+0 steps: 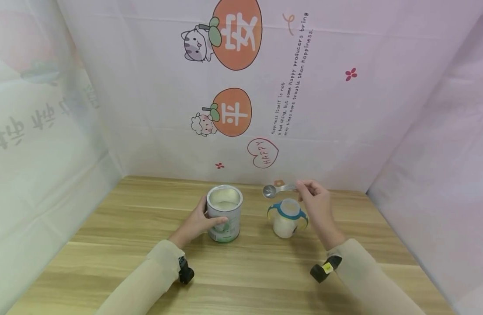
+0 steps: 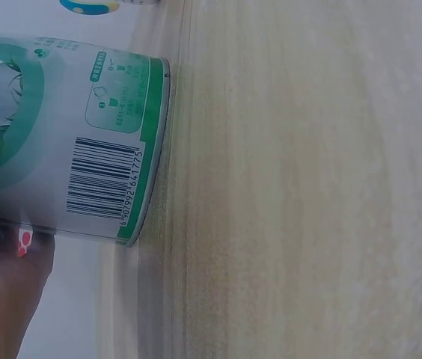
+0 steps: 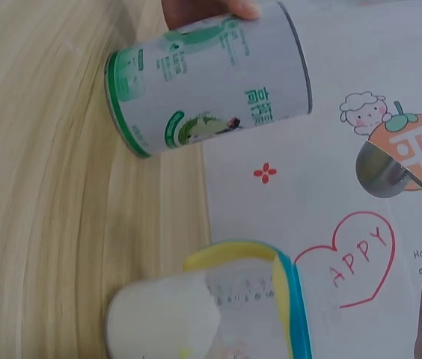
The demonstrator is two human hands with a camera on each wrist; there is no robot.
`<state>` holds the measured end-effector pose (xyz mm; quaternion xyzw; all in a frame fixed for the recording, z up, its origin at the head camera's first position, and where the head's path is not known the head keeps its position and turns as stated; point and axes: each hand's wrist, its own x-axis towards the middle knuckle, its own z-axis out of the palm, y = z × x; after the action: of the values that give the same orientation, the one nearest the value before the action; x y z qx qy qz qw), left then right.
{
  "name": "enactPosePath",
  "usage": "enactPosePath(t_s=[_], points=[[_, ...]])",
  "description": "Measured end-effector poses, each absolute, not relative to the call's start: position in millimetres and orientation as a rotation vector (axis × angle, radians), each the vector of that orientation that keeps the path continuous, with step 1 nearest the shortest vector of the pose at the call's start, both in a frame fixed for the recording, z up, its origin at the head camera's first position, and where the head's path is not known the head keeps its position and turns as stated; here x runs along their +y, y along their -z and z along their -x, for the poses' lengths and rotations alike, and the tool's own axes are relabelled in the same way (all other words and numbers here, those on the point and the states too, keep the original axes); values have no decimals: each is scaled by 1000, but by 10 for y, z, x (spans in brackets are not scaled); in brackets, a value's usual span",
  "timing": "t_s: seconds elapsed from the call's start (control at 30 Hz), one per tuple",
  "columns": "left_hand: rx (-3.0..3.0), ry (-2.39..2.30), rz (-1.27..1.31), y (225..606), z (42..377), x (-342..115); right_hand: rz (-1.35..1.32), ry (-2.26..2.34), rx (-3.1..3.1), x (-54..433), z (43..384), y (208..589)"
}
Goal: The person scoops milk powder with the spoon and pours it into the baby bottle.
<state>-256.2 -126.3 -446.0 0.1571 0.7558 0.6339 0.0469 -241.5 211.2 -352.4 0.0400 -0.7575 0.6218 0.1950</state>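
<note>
My left hand [image 1: 194, 225] grips the side of an open milk powder can [image 1: 232, 223], thumb across its front. The can stands on the table, with pale powder visible inside. A barcode shows on its white and green side in the left wrist view. Between the fingers of my right hand [image 1: 317, 208] is the handle of a metal measuring spoon [image 1: 269, 191], held above and behind a sippy cup [image 1: 284, 228]. The spoon's bowl looks empty in the head view. The lidless cup has a blue collar with two handles, and something white fills its lower part in the right wrist view.
The wooden table [image 1: 241, 280] meets a printed white cloth [image 1: 320, 157] at the back. More cloth hangs at the left [image 1: 56, 183] and right [image 1: 434, 205]. A strapped black device [image 1: 185, 271] sits on the left wrist, another [image 1: 325, 269] on the right.
</note>
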Motion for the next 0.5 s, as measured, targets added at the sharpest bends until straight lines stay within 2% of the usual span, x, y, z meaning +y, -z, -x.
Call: enactPosePath(t_s=[0.5], points=[[2291,-1938,-495,4444,2554,-1259,-203,-1858,-2118,1704,2504,3464]])
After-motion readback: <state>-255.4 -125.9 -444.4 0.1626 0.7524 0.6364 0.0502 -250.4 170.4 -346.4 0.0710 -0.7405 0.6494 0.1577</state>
